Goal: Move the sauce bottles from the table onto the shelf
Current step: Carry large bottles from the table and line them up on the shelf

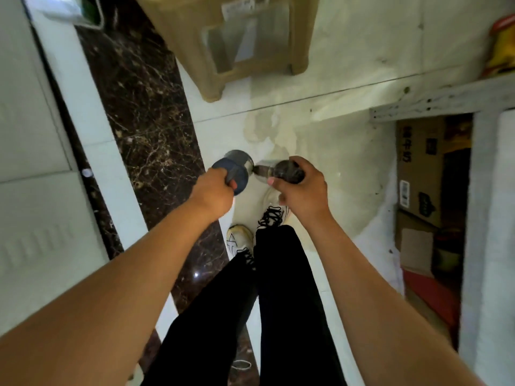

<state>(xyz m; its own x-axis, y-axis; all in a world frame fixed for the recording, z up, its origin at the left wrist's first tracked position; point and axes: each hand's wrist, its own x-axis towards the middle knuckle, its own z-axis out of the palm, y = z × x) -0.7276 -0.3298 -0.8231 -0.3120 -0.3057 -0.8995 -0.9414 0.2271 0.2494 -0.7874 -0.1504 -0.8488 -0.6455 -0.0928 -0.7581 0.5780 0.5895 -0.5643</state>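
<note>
I look straight down at the floor. My left hand (pixel 216 189) grips a bottle with a dark blue label and a silvery end (pixel 237 169), held level in front of me. My right hand (pixel 302 192) is closed on a dark glass bottle (pixel 281 171) whose clear end points left, almost touching the blue one. Both bottles hang above my feet. A white metal shelf (pixel 434 100) runs along the right edge, with a yellow, red-capped bottle (pixel 503 48) standing on it. No table is in view.
A tan plastic stool (pixel 245 40) stands ahead on the pale floor. A dark marble strip (pixel 139 121) crosses the floor on the left. Cardboard boxes (pixel 418 174) sit under the shelf at right. My black trousers and white shoes (pixel 276 210) are below.
</note>
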